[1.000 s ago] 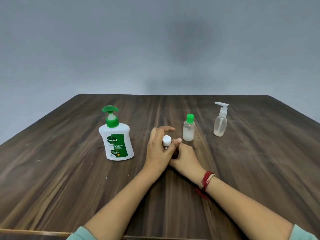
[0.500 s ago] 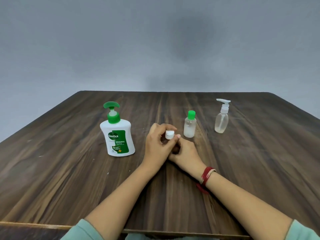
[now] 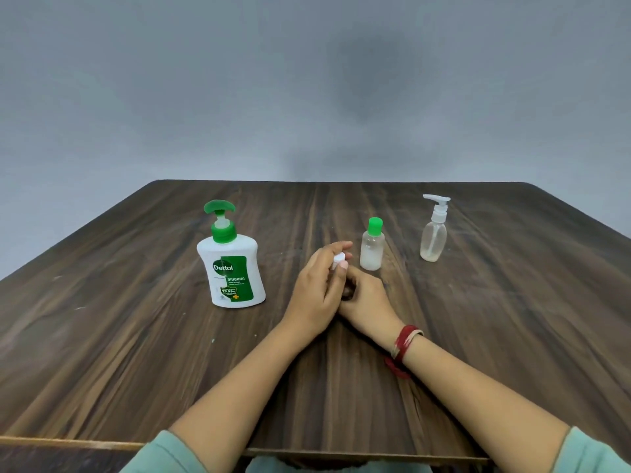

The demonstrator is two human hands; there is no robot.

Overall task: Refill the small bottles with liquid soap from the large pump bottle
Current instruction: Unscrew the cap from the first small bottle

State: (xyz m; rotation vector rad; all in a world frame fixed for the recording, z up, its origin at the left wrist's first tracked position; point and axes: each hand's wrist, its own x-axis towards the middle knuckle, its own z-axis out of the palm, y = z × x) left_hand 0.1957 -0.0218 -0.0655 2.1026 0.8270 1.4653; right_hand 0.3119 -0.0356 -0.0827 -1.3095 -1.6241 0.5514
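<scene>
Cap in fingers, mid-frame, soap bottle waiting on the left

Dark wooden table [image 3: 136, 336] fills the lower half; the white Dettol pump bottle [image 3: 232, 271] stands left of centre. Left hand [image 3: 316, 291] and right hand [image 3: 370, 302] meet in the middle, touching. Clear pump bottle [image 3: 433, 240] stands upper right, and the green-capped bottle [image 3: 372, 250] is just above the right hand. Left fingers pinch a white cap [image 3: 339, 260], tilted. Right fingers curl round a small dark bottle [image 3: 349, 292], mostly hidden.
</scene>
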